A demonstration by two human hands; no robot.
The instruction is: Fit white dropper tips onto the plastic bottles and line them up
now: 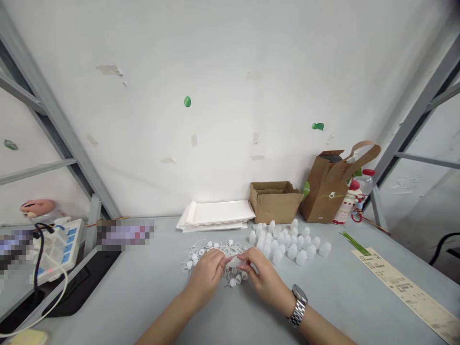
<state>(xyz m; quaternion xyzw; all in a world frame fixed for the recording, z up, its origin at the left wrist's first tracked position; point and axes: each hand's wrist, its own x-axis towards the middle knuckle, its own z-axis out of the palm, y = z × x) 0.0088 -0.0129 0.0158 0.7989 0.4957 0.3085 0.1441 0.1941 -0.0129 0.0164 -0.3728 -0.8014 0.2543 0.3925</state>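
White bottle [235,262], pinched by curled left hand [206,272] and right hand [265,277].

Held piece [235,262] partly hidden, paper strip [398,285] cut off

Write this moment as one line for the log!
left hand: holding whitish piece; right hand: holding same piece; around hands: white caps; right of caps: whitish bottles

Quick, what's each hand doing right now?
Left hand: closed, holding one side of a small, frosted white plastic piece.
Right hand: closed, holding the same piece's other side.
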